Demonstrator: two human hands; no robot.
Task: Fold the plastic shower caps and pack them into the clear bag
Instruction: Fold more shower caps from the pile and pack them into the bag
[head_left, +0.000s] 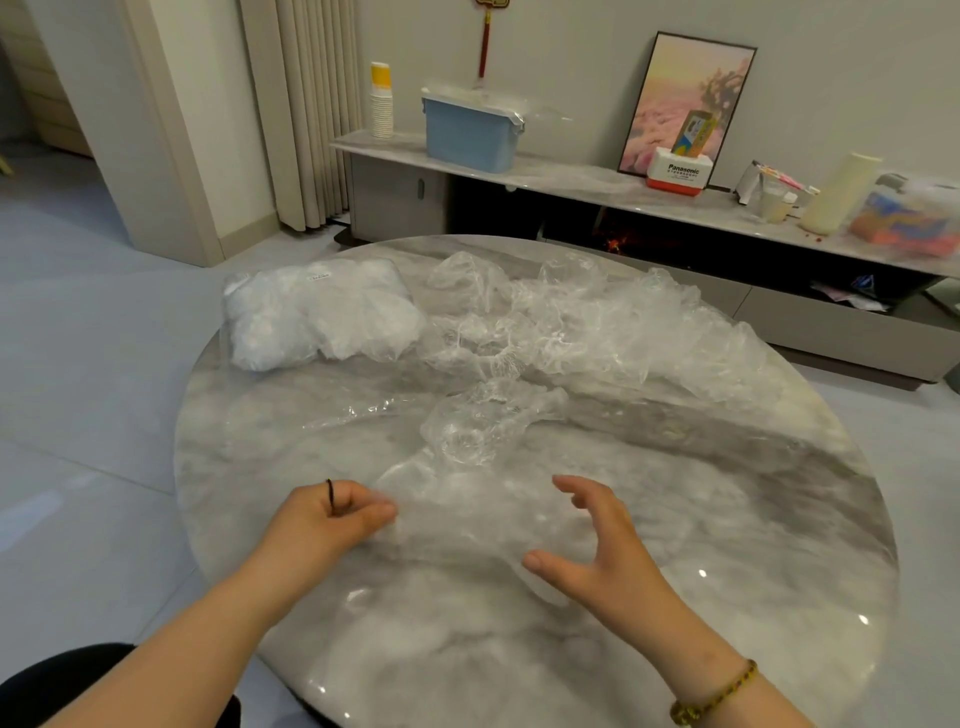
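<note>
Your left hand (332, 519) pinches the near-left edge of a clear shower cap (467, 525) lying flat on the table (701, 483) at 6 o'clock. Your right hand (597, 551) is spread, fingers apart, at the cap's right side; whether it touches the plastic is hard to tell. Another cap (478, 421) sits crumpled at the table's centre. A loose pile of caps (597, 332) runs from 12 to 2 o'clock. The clear bag (322, 312), stuffed with caps, rests at 10 o'clock.
</note>
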